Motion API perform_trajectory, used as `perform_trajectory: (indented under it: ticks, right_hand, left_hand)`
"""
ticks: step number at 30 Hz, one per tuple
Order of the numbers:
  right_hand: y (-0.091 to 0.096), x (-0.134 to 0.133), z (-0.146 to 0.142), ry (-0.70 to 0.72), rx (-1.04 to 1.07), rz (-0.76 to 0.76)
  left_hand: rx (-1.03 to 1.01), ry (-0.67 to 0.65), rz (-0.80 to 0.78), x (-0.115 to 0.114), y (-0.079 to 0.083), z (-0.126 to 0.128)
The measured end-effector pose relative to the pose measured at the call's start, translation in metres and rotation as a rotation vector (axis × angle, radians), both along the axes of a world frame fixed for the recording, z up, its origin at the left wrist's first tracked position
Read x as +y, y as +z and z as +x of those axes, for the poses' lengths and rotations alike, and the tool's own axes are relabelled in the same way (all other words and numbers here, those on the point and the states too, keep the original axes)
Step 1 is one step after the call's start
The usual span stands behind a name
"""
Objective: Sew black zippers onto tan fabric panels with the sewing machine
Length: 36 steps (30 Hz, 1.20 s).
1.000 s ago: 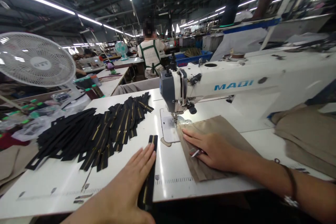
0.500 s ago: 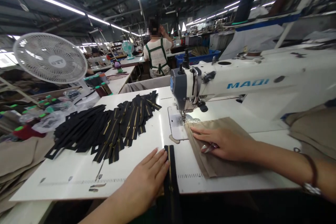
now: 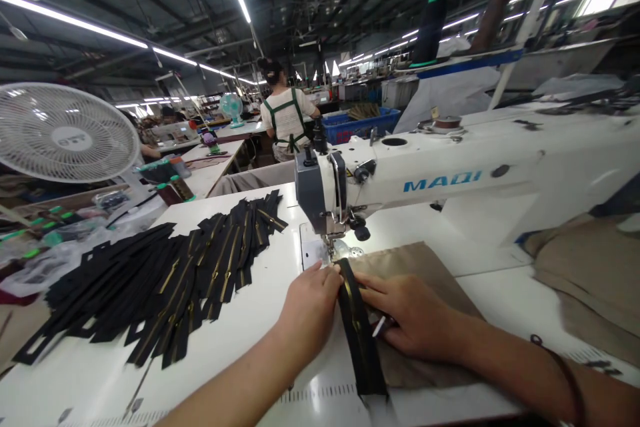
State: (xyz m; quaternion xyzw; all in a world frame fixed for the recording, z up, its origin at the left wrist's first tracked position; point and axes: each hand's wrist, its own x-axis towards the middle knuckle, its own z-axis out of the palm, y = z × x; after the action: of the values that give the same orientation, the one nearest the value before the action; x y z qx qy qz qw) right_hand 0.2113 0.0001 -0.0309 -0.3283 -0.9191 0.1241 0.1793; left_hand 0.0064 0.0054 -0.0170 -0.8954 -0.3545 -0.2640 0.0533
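Note:
A black zipper (image 3: 356, 320) with gold teeth lies along the left edge of a tan fabric piece (image 3: 425, 267), its upper end close under the needle of the white sewing machine (image 3: 330, 240). The fingers of my left hand (image 3: 310, 307) are closed on the zipper's upper left edge. Resting on the fabric, my right hand (image 3: 415, 317) has its fingertips at the zipper's right edge. Small thread snips (image 3: 381, 325) are tucked in that hand, a pale metal tip poking out and the rest hidden.
Left of the machine, many black zippers (image 3: 200, 267) lie in a fanned pile on the white table (image 3: 260, 340). A white fan (image 3: 70, 137) stands beyond it. Tan fabric (image 3: 590, 287) is stacked at right. Further off, a person (image 3: 287, 113) faces away.
My left hand has carried the zipper from the table's front edge up and right onto the fabric's edge by the needle. My right hand remains on the fabric; the view has shifted right.

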Motion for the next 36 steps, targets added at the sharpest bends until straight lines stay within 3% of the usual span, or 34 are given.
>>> perform_trajectory:
  ticks: [9,17,28,36]
  right_hand:
    - [-0.001,0.0,-0.001,-0.011,0.002,0.021]
    - [0.0,0.0,-0.003,-0.019,0.011,0.155]
    - [-0.001,0.001,-0.003,-0.022,0.022,0.103]
    - [-0.001,0.001,-0.002,-0.023,-0.006,0.084]
  left_hand:
    - [-0.001,-0.025,-0.052,-0.001,-0.014,0.001]
    - [-0.01,0.015,-0.036,0.001,-0.021,0.003]
    - [0.009,0.028,-0.067,0.002,-0.013,0.007]
    - [-0.097,0.055,-0.16,0.009,-0.006,0.005]
